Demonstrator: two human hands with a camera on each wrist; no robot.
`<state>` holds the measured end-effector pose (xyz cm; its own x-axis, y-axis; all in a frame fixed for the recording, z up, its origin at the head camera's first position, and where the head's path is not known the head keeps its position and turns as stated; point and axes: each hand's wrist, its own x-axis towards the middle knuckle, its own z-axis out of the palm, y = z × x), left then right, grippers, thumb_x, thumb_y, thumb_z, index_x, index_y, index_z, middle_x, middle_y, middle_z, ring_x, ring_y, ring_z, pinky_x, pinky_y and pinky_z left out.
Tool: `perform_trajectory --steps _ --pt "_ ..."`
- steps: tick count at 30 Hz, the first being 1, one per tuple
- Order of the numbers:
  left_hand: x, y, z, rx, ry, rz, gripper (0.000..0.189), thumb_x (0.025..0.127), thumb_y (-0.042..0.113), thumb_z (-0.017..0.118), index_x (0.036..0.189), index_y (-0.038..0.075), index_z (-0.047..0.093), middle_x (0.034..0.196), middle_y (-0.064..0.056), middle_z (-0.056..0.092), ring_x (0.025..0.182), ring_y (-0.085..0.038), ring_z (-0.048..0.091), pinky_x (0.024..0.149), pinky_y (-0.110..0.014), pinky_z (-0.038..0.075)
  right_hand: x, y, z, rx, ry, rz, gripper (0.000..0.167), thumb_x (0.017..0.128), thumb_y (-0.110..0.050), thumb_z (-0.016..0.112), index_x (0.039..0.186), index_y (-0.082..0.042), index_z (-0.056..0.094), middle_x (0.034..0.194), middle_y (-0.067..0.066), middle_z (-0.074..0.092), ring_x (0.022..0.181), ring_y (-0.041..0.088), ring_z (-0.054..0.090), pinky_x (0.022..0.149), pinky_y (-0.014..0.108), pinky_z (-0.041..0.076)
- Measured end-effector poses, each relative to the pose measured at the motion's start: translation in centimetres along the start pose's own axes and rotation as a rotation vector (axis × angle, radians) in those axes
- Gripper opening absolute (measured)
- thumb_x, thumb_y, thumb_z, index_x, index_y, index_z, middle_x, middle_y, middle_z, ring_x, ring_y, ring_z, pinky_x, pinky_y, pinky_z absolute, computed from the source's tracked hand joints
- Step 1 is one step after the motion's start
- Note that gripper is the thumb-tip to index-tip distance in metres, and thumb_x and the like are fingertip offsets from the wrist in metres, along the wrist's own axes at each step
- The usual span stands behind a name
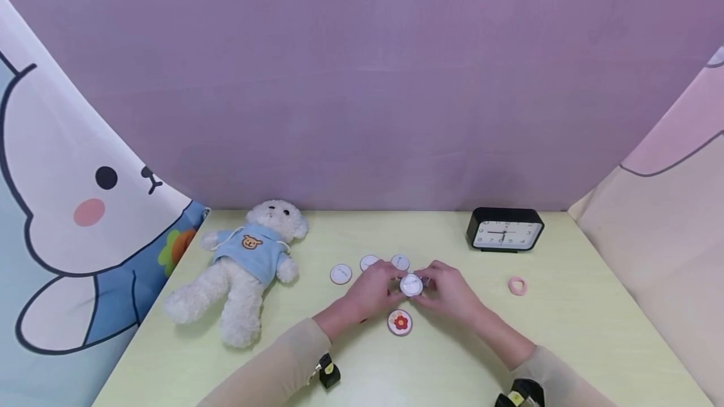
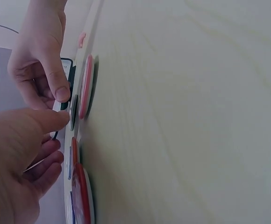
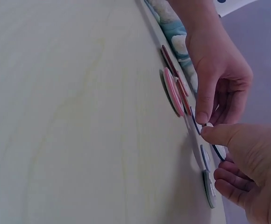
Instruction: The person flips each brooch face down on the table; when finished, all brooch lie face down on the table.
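Note:
Over the middle of the table, a round badge (image 1: 411, 285) shows a whitish face with a thin pin-like line across it. My left hand (image 1: 370, 291) pinches its left side between thumb and fingers. Opposite, my right hand (image 1: 452, 294) grips the right side in the same way. In the right wrist view the badge (image 3: 218, 151) is tilted, its dark edge showing between the fingertips. A badge with a red flower (image 1: 400, 323) lies face up just in front of the hands. Behind them are more pale-faced badges (image 1: 341, 274), one partly covered by my left hand.
A white teddy bear (image 1: 249, 256) in a blue hoodie lies on the table (image 1: 599, 331) at the left. At the back right stands a black clock (image 1: 505, 230), with a pink ring-shaped band (image 1: 517, 286) in front of it. A purple cloth wall (image 1: 384, 93) closes off the back.

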<state>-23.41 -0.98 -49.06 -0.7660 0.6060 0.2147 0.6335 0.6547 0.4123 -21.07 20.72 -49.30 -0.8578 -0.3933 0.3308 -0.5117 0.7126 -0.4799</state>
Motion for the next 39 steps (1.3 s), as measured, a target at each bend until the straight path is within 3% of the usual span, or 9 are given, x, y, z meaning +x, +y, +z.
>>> perform_trajectory --steps 4,11,23,30,35,39 --pt "0.0 0.0 0.2 0.038 0.002 0.001 0.033 0.091 0.023 0.085 0.123 0.016 0.079 0.110 0.001 0.081 0.102 -0.015 0.069 0.096 -0.029 0.058 0.0 -0.2 0.4 0.002 -0.012 0.026 0.039 0.079 -0.016 0.093 0.112 -0.002 0.079 0.092 0.001 0.069 0.075 0.009 0.058 0.067 0.018 0.052" --pt "-0.2 -0.2 0.6 0.067 0.005 -0.002 0.033 0.091 0.024 0.085 0.122 0.015 0.080 0.107 0.002 0.081 0.095 -0.013 0.065 0.091 -0.026 0.057 0.0 -0.5 0.7 0.001 -0.021 0.055 0.038 0.079 -0.016 0.092 0.111 -0.002 0.079 0.092 0.002 0.070 0.076 0.008 0.058 0.066 0.019 0.051" --pt "-0.5 -0.2 0.9 0.093 -0.012 -0.004 0.036 0.091 0.025 0.085 0.125 0.014 0.078 0.114 0.001 0.081 0.102 -0.014 0.069 0.097 -0.028 0.056 -0.1 -0.5 1.3 -0.018 -0.014 0.033 0.035 0.077 -0.014 0.093 0.107 -0.002 0.078 0.087 0.000 0.069 0.075 0.008 0.057 0.067 0.018 0.051" --pt "-1.1 -0.9 -0.7 0.033 -0.043 -0.072 0.047 0.090 0.028 0.085 0.132 0.009 0.075 0.123 -0.004 0.079 0.107 -0.017 0.068 0.099 -0.030 0.059 0.3 -0.8 0.9 -0.002 -0.010 0.073 0.047 0.078 -0.019 0.094 0.116 0.001 0.076 0.089 0.000 0.067 0.076 0.009 0.057 0.069 0.021 0.053" --pt "-1.8 -2.0 -2.2 0.034 -0.032 -0.061 0.041 0.090 0.025 0.084 0.126 0.007 0.077 0.117 -0.006 0.080 0.109 -0.023 0.072 0.100 -0.037 0.060 1.1 -1.1 0.4 0.031 -0.026 0.015 0.034 0.083 -0.014 0.090 0.113 -0.003 0.078 0.094 0.003 0.073 0.078 0.014 0.064 0.071 0.022 0.056" --pt "-2.6 -2.5 -2.9 0.045 -0.042 -0.087 0.040 0.090 0.030 0.085 0.123 0.008 0.078 0.117 -0.006 0.081 0.108 -0.025 0.073 0.100 -0.042 0.059 1.7 -1.6 0.5 0.059 -0.075 -0.031 0.029 0.086 -0.013 0.087 0.112 -0.005 0.078 0.099 0.005 0.076 0.083 0.017 0.068 0.074 0.024 0.058"
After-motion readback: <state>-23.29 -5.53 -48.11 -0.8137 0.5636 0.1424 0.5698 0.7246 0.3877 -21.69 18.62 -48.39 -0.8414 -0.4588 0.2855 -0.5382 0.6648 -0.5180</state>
